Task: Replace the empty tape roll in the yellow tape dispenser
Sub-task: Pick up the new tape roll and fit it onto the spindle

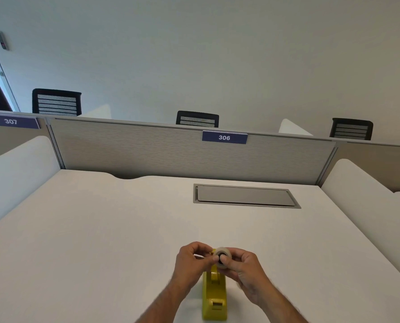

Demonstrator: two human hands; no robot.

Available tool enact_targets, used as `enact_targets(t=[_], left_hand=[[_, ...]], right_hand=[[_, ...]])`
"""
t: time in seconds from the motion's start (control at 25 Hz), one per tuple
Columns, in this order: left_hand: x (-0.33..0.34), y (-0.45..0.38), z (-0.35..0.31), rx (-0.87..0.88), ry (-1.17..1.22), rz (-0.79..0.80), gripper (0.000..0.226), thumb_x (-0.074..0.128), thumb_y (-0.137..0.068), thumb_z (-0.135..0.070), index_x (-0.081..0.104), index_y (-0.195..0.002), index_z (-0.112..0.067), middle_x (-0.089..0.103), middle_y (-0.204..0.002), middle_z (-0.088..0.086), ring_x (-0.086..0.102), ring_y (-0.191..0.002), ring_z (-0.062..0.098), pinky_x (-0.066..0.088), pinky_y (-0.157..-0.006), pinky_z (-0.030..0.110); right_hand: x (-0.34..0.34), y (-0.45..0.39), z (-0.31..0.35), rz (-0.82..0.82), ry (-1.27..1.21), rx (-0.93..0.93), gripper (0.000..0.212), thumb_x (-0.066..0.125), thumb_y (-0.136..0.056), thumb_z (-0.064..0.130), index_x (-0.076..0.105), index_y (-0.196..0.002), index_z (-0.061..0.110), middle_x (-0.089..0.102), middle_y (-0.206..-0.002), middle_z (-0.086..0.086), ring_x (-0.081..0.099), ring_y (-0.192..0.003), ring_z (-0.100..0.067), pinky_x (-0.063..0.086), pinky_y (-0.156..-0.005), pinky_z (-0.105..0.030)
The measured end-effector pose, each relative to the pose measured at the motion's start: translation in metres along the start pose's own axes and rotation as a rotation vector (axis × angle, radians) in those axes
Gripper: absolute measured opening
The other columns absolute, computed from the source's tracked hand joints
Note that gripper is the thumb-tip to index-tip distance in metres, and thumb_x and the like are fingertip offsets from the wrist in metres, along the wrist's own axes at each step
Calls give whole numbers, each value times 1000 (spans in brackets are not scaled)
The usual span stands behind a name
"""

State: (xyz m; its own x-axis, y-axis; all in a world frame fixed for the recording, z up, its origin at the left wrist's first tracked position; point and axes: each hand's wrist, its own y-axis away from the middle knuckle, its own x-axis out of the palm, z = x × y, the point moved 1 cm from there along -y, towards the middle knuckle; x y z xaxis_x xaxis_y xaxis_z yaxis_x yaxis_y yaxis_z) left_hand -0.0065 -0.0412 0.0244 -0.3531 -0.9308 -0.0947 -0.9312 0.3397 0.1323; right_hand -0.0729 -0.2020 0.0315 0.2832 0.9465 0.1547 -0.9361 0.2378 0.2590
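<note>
The yellow tape dispenser (pixel 214 297) stands on the white desk (pixel 101 229) near the front edge, its cutter end toward me. Just above its far end I hold a tape roll (pixel 222 256), whitish with a dark core. My right hand (pixel 243 269) grips the roll from the right, thumb over the core. My left hand (pixel 192 262) pinches at the roll's left edge with thumb and fingertips. Whether a loose tape end is between those fingers cannot be told. The dispenser's roll cradle is hidden behind my hands.
A grey cable flap (pixel 245 195) is set into the desk at the back right. A grey partition (pixel 171 150) with a "306" label (pixel 224 137) closes the far side. White side dividers (pixel 19 173) flank the desk. Black chairs (pixel 57 101) stand beyond.
</note>
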Motion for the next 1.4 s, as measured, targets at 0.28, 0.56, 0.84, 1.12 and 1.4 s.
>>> enact_targets(t=[0.28,0.56,0.84,1.12,1.4], left_hand=[[6,0,-3,111,-184,-2,21,88,-66,-30,76,-83,-28,77,-79,-9,73,-73,8,63,-68,26],[12,2,-4,148,-256,-26,29,88,-69,-36,78,-96,-32,75,-89,-18,70,-73,-2,56,-64,12],[6,3,-3,165,-306,11,29,80,-78,-15,78,-103,-31,73,-88,-26,71,-76,-6,52,-66,5],[0,1,0,154,-339,35,34,75,-80,-6,78,-100,-34,77,-88,-21,71,-78,-2,52,-69,6],[3,2,7,134,-391,26,25,81,-77,-14,78,-96,-29,74,-83,-19,70,-78,3,50,-66,6]], right_hand=[[3,-1,-2,-91,10,-5,14,74,-87,4,78,-100,7,77,-101,-17,73,-99,-31,59,-91,-46],[10,1,0,-93,10,-14,20,60,-97,7,78,-103,12,79,-102,-11,74,-98,-25,62,-82,-33],[12,2,-1,-66,271,-72,49,51,-91,-13,80,-94,27,79,-102,-2,73,-98,-19,62,-82,-31],[9,-1,-2,-66,631,-218,45,69,-87,0,75,-97,43,77,-98,14,71,-93,-7,60,-82,-22],[7,-1,-5,-70,993,-315,30,69,-90,14,72,-113,34,64,-96,5,61,-88,-7,48,-75,-13]])
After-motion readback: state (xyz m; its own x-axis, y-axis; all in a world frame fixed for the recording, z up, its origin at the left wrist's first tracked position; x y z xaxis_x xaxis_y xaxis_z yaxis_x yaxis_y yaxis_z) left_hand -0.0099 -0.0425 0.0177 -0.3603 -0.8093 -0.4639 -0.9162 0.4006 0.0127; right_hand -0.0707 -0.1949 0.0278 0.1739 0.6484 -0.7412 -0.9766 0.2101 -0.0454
